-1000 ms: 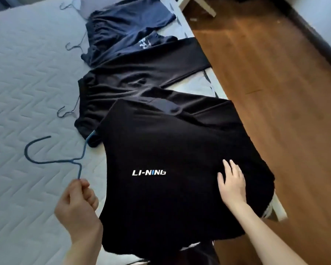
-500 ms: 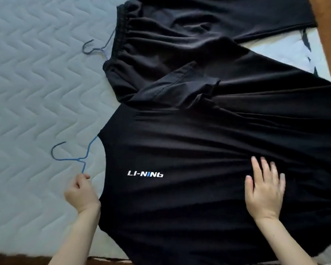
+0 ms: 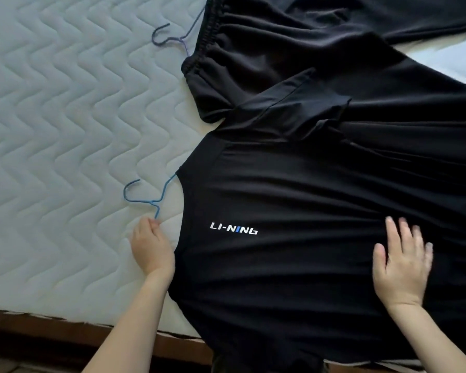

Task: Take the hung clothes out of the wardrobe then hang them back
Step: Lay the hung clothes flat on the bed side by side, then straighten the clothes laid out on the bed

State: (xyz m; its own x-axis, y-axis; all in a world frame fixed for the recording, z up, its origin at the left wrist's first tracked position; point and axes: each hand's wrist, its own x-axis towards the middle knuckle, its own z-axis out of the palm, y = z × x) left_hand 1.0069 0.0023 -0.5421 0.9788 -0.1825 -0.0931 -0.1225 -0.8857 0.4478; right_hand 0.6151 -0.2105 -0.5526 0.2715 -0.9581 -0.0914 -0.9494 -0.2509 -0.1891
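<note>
A black T-shirt (image 3: 307, 251) lies flat on the bed (image 3: 51, 130), with black trousers (image 3: 267, 63) at its 12 o'clock. The left hand (image 3: 151, 246) pinches the blue hanger (image 3: 145, 197) at the shirt's 9 o'clock. The right hand (image 3: 404, 265), slightly blurred, seems spread flat on the shirt at 3 o'clock.

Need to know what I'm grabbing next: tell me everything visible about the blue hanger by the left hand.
The blue hanger is thin wire, its open hook lying flat on the quilted mattress. Its neck twists; one arm runs under the black shirt collar, the other into the left hand, whose fingers pinch it.
</note>
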